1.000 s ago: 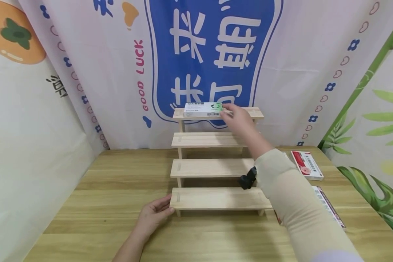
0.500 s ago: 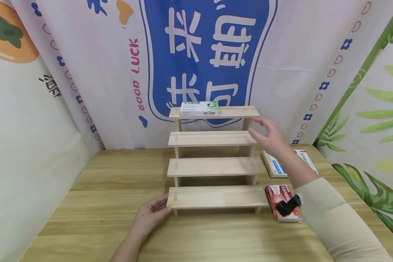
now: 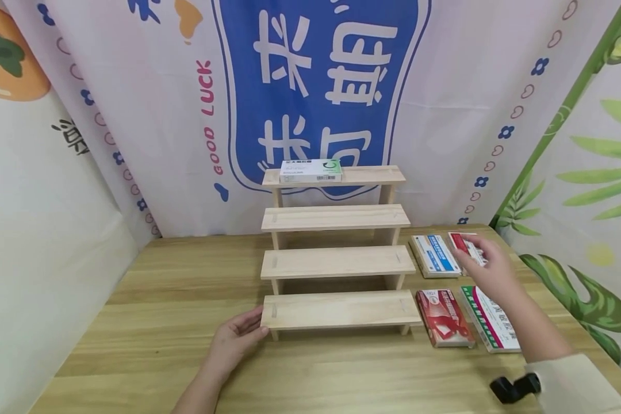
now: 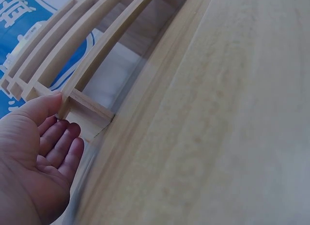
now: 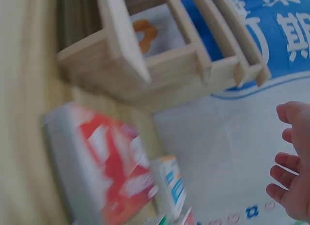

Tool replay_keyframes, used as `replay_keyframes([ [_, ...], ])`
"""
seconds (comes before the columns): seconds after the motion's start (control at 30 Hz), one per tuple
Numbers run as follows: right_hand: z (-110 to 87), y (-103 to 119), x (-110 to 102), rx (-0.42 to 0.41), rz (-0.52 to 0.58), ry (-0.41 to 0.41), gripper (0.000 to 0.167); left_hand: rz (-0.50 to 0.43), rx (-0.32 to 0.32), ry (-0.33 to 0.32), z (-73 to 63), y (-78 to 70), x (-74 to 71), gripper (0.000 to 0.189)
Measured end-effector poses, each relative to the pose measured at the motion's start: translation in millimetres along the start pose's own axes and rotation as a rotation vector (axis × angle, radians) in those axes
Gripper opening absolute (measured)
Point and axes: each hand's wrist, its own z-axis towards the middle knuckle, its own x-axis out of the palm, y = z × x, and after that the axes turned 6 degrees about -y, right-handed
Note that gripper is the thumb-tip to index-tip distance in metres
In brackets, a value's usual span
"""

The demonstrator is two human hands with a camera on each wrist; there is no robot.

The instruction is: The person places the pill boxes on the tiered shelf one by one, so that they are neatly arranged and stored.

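Observation:
A stepped wooden display rack stands on the table against the backdrop. On its top tier lies a white and green medicine box, flat and left of the middle. My left hand holds the left end of the lowest tier, thumb at the edge and fingers curled beside it. My right hand is over the right side of the table with fingers apart and nothing held. Beneath it, a red and white medicine box is partly covered. Nearby lie a blue and white box and a red box.
A white box with a green and purple band lies right of the red box, partly behind the right forearm. Printed cloth hangs behind and at both sides. The wooden tabletop stretches left and in front of the rack.
My right hand has let go of the white and green box on the top tier and moved right and down to the boxes on the table. The left hand keeps its place on the rack.

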Motion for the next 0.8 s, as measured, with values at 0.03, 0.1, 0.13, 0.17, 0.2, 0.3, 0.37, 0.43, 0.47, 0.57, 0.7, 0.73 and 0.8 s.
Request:
replay_keyframes([
  [0.03, -5.2, -7, -1, 0.015, -0.012, 0.005, 0.064, 0.001, 0.002, 0.0, -0.1, 0.2, -0.1, 0.05],
  [0.1, -15.4, -20, -3, 0.055, -0.048, 0.019, 0.066, 0.005, -0.004, -0.007, 0.3, 1.1, 0.1, 0.05],
  [0.13, -20.5, -27, -3, 0.067, -0.07, 0.021, 0.067, 0.01, 0.001, -0.008, 0.4, 1.4, 0.2, 0.05],
  [0.17, -25.3, -33, -3, 0.075, -0.088, 0.023, 0.067, 0.016, 0.006, -0.009, 0.6, 1.9, 0.2, 0.05],
  [0.2, -30.2, -39, -4, 0.078, -0.109, 0.021, 0.067, 0.018, 0.007, -0.012, 1.0, 2.3, 0.4, 0.05],
  [0.3, -45.6, -55, -3, 0.09, -0.15, 0.011, 0.065, 0.024, 0.012, -0.015, 2.1, 3.0, 1.5, 0.049],
  [0.37, -54.2, -64, -3, 0.093, -0.156, 0.0, 0.063, 0.022, 0.009, -0.018, 2.3, 3.3, 1.6, 0.049],
  [0.43, -61.7, -72, -2, 0.107, -0.156, -0.007, 0.062, 0.019, 0.008, -0.019, 2.1, 3.0, 1.7, 0.049],
  [0.47, -65.3, -76, -2, 0.112, -0.159, -0.011, 0.062, 0.015, 0.008, -0.017, 1.8, 2.6, 1.6, 0.049],
  [0.57, -74.6, -85, -3, 0.134, -0.181, -0.011, 0.063, 0.009, 0.009, -0.011, 1.3, 2.2, 1.1, 0.049],
  [0.7, -83.3, -94, -3, 0.166, -0.212, 0.018, 0.07, 0.004, 0.014, -0.005, 0.5, 0.7, 0.7, 0.05],
  [0.73, -85.2, -96, -3, 0.173, -0.218, 0.026, 0.073, 0.001, 0.015, -0.004, 0.5, 0.4, 0.7, 0.05],
  [0.8, -89.1, -100, -3, 0.178, -0.236, 0.045, 0.078, -0.002, 0.016, -0.002, 0.9, 0.4, 0.9, 0.05],
])
